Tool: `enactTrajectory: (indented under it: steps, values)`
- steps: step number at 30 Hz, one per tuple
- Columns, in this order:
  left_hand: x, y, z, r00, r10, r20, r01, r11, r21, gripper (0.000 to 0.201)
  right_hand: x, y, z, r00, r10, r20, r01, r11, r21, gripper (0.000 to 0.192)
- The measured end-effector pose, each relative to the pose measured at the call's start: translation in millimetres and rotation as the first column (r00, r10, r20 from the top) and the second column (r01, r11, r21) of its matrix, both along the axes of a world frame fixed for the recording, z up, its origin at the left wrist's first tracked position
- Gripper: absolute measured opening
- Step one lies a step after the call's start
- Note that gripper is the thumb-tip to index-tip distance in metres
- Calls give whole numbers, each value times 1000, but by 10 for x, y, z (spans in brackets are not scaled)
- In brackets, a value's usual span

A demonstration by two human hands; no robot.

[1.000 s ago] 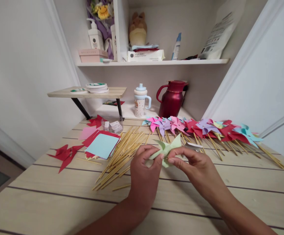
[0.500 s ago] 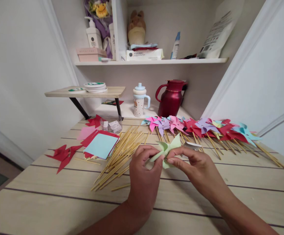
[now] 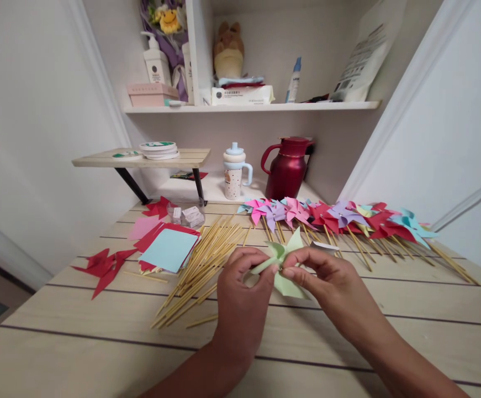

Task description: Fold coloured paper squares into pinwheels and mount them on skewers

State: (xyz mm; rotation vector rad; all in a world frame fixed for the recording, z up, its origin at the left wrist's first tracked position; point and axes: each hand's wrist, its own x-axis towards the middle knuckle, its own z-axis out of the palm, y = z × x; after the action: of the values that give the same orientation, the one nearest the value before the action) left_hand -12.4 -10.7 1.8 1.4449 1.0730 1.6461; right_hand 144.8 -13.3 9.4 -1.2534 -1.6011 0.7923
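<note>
A pale green paper pinwheel (image 3: 290, 287) is held up above the table between both hands, its blades partly folded toward the middle. My left hand (image 3: 244, 287) is closed, thumb and fingers pinching its left side. From the other side my right hand (image 3: 325, 273) pinches at the centre with thumb and forefinger, where a tiny shiny spot shows; what it is I cannot make out. Fingertips hide part of the centre. Just left of my left hand lies a loose heap of thin wooden sticks (image 3: 199, 265).
Finished pinwheels on sticks (image 3: 342, 215) line the back right. Left are square paper sheets (image 3: 169, 250), red cut paper (image 3: 104, 266) and a clear box with small packets (image 3: 187, 215). A cup (image 3: 233, 179), a red jug (image 3: 287, 171) and a small raised shelf (image 3: 190, 157) stand behind.
The green pinwheel's lower blade has come further out below my fingers. Both hands keep their pinch in nearly the same place. The view has shifted slightly.
</note>
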Motion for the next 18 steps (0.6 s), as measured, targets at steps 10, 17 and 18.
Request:
enactTrajectory:
  steps: [10,17,18]
  values:
    - [16,5,-91,982,-93,166,126,972,-199,9,-21,-38,30,999,-22,36,21,1000,11,18]
    - [14,-23,-31,988,-91,124,111,980,-166,6,7,-31,31,998,-12,67,10,999,37,15]
    - [14,-23,-21,990,-85,111,102,982,-158,6,10,-31,30,997,-10,73,7,999,36,15]
